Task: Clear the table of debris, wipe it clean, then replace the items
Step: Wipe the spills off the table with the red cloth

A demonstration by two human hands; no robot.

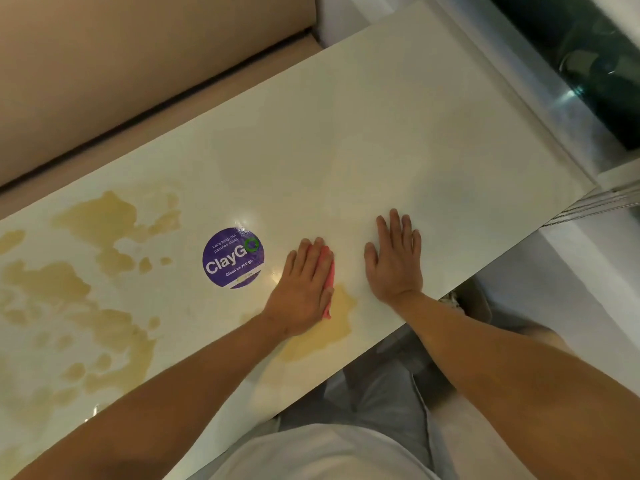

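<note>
Pressing a pink cloth (328, 271) flat at lower centre, the left hand (301, 289) keeps fingers straight; the right hand (394, 261) rests open near the white table (381, 133) edge. Yellowish spills (86, 282) spread lower left.

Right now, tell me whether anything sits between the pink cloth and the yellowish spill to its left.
Only the round purple sticker, flat on the table. The left hand presses the pink cloth flat; the yellowish spill lies just beyond the sticker. Nothing raised is visible there.
</note>
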